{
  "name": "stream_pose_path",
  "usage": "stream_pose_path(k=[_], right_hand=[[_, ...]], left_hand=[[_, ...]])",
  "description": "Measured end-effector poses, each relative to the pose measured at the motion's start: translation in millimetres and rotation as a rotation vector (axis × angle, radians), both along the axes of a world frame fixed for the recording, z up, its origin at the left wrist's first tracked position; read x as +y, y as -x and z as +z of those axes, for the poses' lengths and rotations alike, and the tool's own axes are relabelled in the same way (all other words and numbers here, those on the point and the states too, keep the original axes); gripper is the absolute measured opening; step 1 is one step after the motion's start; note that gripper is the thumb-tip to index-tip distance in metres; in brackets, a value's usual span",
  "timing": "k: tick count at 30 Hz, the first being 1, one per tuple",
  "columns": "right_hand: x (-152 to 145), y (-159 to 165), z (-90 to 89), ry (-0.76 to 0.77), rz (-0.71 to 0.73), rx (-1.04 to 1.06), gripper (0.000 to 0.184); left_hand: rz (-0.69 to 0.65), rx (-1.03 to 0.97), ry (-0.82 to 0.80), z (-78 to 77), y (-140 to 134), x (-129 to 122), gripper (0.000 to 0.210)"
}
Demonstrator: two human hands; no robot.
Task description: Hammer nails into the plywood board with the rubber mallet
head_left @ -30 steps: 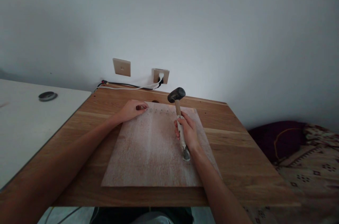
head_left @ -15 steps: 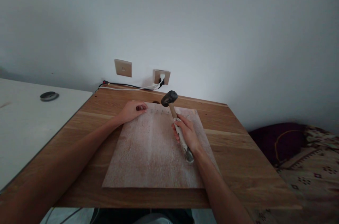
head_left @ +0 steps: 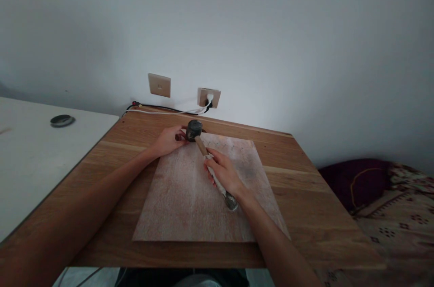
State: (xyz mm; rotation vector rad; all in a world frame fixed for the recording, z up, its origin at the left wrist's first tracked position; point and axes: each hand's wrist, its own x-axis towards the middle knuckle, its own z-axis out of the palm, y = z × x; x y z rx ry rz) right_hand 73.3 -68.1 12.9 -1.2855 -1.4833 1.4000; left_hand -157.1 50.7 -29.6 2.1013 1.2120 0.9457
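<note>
My right hand (head_left: 224,171) is wrapped round the worn, pale-flecked handle of a mallet (head_left: 216,177) with a black head. That head is over the far left corner of a pale wooden board (head_left: 190,205), right beside my left hand (head_left: 169,140). The fingers of my left hand are pinched together at this corner; the mallet head partly covers their tips, so what they hold is hidden. A row of small nails (head_left: 219,144) stands along the board's far edge, to the right of the mallet head.
The board lies on a brown wooden table (head_left: 298,205). Behind it, a white and a black cable (head_left: 162,111) run to a wall socket (head_left: 209,97). On the left stands a white table (head_left: 30,160) with a round dark object (head_left: 62,120). Patterned fabric (head_left: 400,223) is at the right.
The mallet has swung left and slightly down, from above the row of nails to beside my left hand. My right hand moved left with it; the left hand stays at the corner.
</note>
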Motion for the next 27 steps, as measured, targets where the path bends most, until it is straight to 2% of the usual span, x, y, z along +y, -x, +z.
stream_pose_path(k=[3, 8, 11, 15, 18, 21, 24, 27], right_hand=[[1, -2, -3.4, -0.017, -0.025, -0.005, 0.040], [0, -3, -2.3, 0.015, -0.029, 0.030, 0.043], [-16, -9, 3.4, 0.059, -0.160, 0.192, 0.048], [-59, -33, 11.3, 0.019, -0.368, 0.304, 0.047], [-89, -53, 7.5, 0.012, -0.464, 0.229, 0.047], [-102, -64, -4.6, 0.051, -0.502, 0.158, 0.049], [-101, -62, -14.4, 0.102, -0.482, 0.178, 0.051], [-98, -55, -15.6, 0.120, -0.424, 0.199, 0.051]], left_hand=[[-0.012, 0.004, 0.006, 1.2, 0, 0, 0.046], [-0.024, 0.003, 0.008, 3.9, -2, -1, 0.038], [-0.051, 0.002, 0.041, 3.7, 1, 0, 0.043], [-0.067, 0.020, 0.058, 11.4, 5, 3, 0.051], [0.000, 0.031, -0.034, 31.9, -5, -1, 0.049], [-0.008, 0.036, -0.119, 63.6, -30, -15, 0.043], [-0.087, 0.094, -0.186, 94.8, -57, -42, 0.036], [-0.092, 0.220, -0.231, 108.7, -66, -79, 0.032]])
